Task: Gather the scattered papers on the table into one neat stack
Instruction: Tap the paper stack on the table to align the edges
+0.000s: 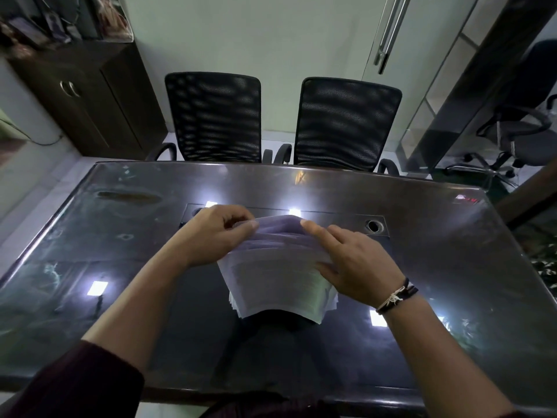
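While both hands work over the middle of the bench (452, 267), one stack of papers (277, 285) sits between them, raised off the glossy dark top with its near edge bowed upward and its sheet edges fanned a little at the lower corners. How many sheets it holds cannot be counted. The left hand (217, 236) grips the stack's far left corner, fingers curled over the top edge. The right hand (349, 263) holds the right side, thumb on the top sheet and index finger stretched along the far edge; a wrist carries two bands (396, 295), one dark and one pale cord.

Two black mesh chairs (215, 116) stand side by side at the far edge of the bench, pushed close. A third chair (518, 137) stands well apart at right, behind a glass partition. One dark cabinet (87, 98) stands at far left with clutter on top. One round cable hole (374, 226) lies just beyond the right hand. Bright ceiling-light reflections dot the bench top around the stack. Nothing lies between the hands and the papers.
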Demonstrator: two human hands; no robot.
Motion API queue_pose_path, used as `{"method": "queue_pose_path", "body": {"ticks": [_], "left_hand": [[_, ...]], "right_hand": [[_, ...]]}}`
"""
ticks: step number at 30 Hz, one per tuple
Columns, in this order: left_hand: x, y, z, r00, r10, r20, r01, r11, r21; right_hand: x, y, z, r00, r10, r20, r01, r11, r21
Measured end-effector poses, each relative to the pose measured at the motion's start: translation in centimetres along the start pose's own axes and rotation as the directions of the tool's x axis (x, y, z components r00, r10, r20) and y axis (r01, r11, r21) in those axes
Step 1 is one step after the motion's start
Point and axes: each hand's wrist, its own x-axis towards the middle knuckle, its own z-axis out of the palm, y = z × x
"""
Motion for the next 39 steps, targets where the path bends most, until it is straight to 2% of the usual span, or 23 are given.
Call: {"method": "queue_pose_path", "body": {"ticks": [3,6,10,16,19,22,27,31,35,39], "left_hand": [[1.3,0.9,-0.1,0.998,-0.029,0.058,0.022,0.993,0.120],[2.0,1.3,-0.3,0.990,-0.026,0.136,-0.008,0.970,0.245],[2.1,1.7,-1.2,0.959,-0.091,0.269,0.021,0.967,0.254],[2.0,1.8,-1.2,0.945,-0.156,0.286,0.121,0.983,0.135],[2.0,1.2,-1.1,0.957,-0.153,0.245,0.131,0.986,0.104],[2.1,1.4,-1.1,0.950,-0.127,0.285,0.106,0.990,0.088],[2.3,1.8,-1.6,0.887,-0.113,0.448,0.064,0.990,0.123],[3.3,2.0,-1.3,0.907,-0.106,0.407,0.039,0.985,0.170],[3.2,1.3,-1.3,0.860,-0.123,0.496,0.135,0.991,0.012],[2.9,0.5,-1.1,0.834,-0.143,0.533,0.234,0.966,-0.108]], "right_hand": [[-0.3,-0.2,0.1,0.999,-0.040,0.004,0.040,0.999,-0.010],[-0.8,-0.1,0.0,0.998,-0.016,0.061,0.014,0.999,0.036],[-1.5,0.4,0.1,0.994,0.016,0.105,-0.018,1.000,0.020],[-2.1,0.1,0.0,0.992,0.065,0.106,-0.092,0.958,0.271],[-2.2,0.1,0.1,0.991,0.060,0.116,-0.093,0.948,0.306],[-2.2,0.0,-0.1,0.984,0.069,0.165,-0.116,0.950,0.292],[-1.9,-0.3,-0.1,0.978,0.064,0.197,-0.103,0.976,0.192],[-1.4,-0.4,0.0,0.978,0.074,0.197,-0.104,0.984,0.146],[-0.8,-0.3,-0.5,0.971,0.070,0.228,-0.103,0.985,0.136],[-0.3,-0.5,-1.1,0.944,0.049,0.325,-0.089,0.990,0.109]]}}
